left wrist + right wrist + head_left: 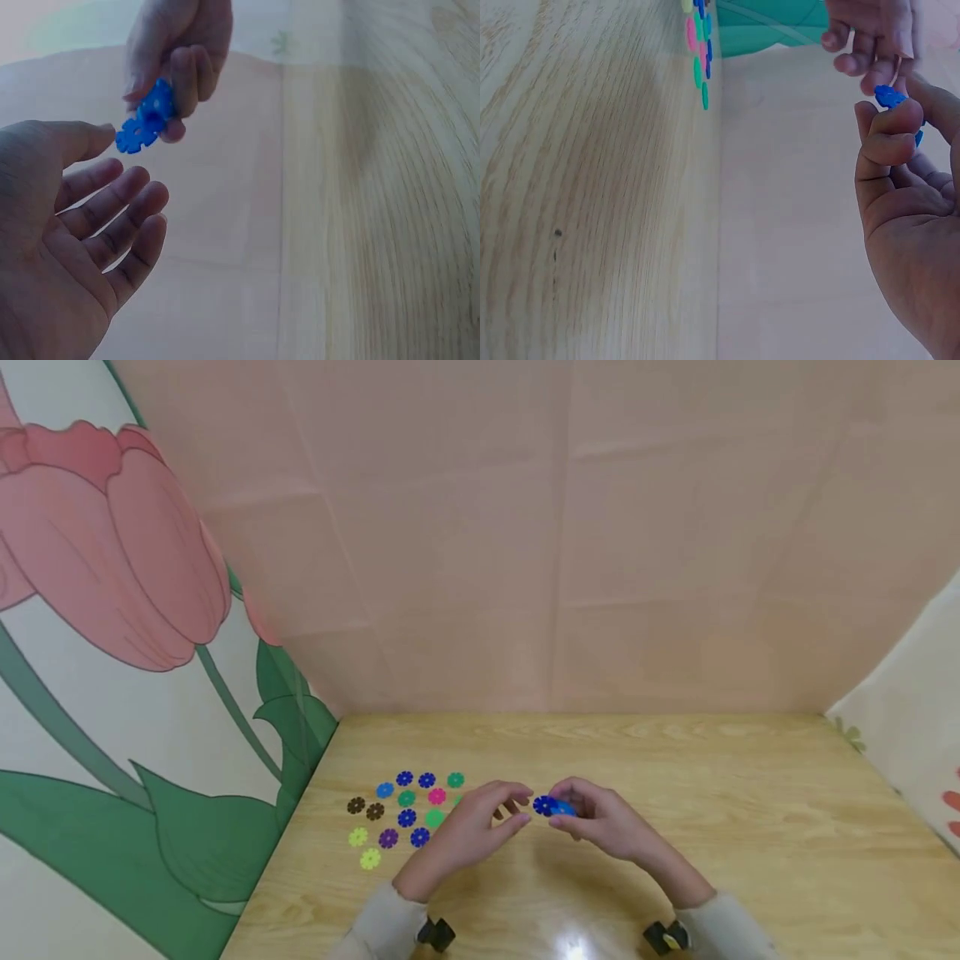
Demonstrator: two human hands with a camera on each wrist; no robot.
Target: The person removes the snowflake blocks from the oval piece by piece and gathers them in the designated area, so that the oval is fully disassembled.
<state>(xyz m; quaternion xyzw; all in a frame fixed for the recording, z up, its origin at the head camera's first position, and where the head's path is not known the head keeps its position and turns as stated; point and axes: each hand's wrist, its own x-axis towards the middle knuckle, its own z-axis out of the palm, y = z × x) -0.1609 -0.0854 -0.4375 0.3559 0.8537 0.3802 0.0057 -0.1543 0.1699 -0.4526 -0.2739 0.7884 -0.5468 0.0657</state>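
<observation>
My right hand (pixel 611 820) pinches a small cluster of joined notched plastic discs between thumb and fingers. In the head view one is a dark blue disc (pixel 543 806) and beside it, nearer the fingers, is a lighter blue disc (pixel 562 808). The left wrist view shows the blue discs (pixel 137 136) linked at an angle, partly covered by the right fingers. My left hand (pixel 480 825) is just to the left, its fingers spread and loosely bent, holding nothing. Its thumb tip comes close to the edge of the outer disc. Both hands are raised above the wooden table.
Loose notched discs lie flat on the table (pixel 720 793) left of the hands: brown (pixel 375 811), yellow (pixel 370 858), purple (pixel 387 838), pink (pixel 437 796), green (pixel 455 780) and several blue (pixel 405 778). My left forearm overlaps their right side. A pink cloth (pixel 465 568) hangs behind.
</observation>
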